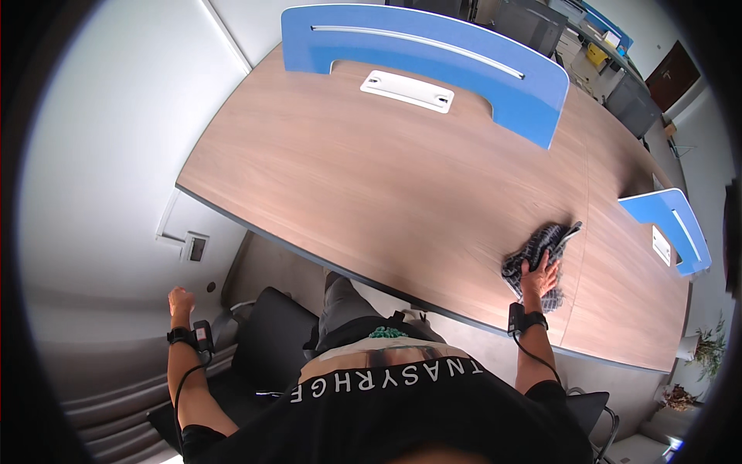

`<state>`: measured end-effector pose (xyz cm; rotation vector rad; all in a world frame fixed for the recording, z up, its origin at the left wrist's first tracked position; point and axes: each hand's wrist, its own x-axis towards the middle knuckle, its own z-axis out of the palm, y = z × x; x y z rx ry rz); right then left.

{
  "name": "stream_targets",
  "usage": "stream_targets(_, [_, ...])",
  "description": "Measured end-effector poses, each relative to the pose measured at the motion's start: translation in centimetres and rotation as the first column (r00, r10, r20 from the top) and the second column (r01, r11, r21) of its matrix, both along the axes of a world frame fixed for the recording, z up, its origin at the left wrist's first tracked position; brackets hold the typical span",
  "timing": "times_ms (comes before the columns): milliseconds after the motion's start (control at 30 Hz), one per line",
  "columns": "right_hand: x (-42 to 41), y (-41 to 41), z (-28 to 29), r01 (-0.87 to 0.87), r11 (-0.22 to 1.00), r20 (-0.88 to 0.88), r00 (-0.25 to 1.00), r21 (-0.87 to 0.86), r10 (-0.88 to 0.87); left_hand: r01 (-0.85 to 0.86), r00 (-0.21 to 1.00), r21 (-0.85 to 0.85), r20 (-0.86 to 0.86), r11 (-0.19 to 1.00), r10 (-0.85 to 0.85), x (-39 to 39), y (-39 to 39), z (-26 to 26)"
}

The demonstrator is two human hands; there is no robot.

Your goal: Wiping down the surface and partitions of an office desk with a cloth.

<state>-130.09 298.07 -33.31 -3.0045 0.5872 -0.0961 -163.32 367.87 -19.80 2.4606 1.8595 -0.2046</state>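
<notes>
My right hand (540, 277) lies with fingers apart on a dark grey patterned cloth (532, 253), pressing it against the wood-grain desktop (382, 168) near its front right part. The cloth is bunched, one corner sticking up beyond my fingers. My left hand (181, 301) hangs off the desk at the left, beside the white wall, with its fingers curled and nothing seen in it. A strapped device with a cable sits on each wrist.
A blue divider panel (423, 43) stands along the desk's far side, behind a white cable cover (407, 91). Another blue divider (666, 223) stands at the right. A black chair (278, 325) is below the desk at the left, and potted plants (708, 348) are at the right.
</notes>
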Motion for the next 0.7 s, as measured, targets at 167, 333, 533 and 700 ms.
stream_targets(167, [3.0, 6.9, 1.0, 0.268, 0.958, -0.118, 0.953, -0.103, -0.279, 0.182, 0.983, -0.065, -0.008, 0.981, -0.183, 6.5, 8.6, -1.0])
stream_targets(333, [7.0, 23.5, 1.1, 0.132, 0.987, -0.155, 0.977, -0.088, -0.145, 0.382, 0.924, -0.129, 0.045, 0.915, -0.379, 15.9, 17.9, -4.7])
stream_targets(533, [9.9, 48.6, 2.1, -0.174, 0.982, -0.174, 0.968, 0.068, 0.183, 0.622, 0.783, -0.242, 0.154, 0.745, -0.603, 26.1, 22.6, -4.8])
stream_targets(700, [11.6, 65.4, 2.6, -0.544, 0.836, -0.150, 0.822, 0.072, 0.549, 0.756, 0.653, -0.206, 0.301, 0.621, -0.695, 31.8, 24.8, -5.9])
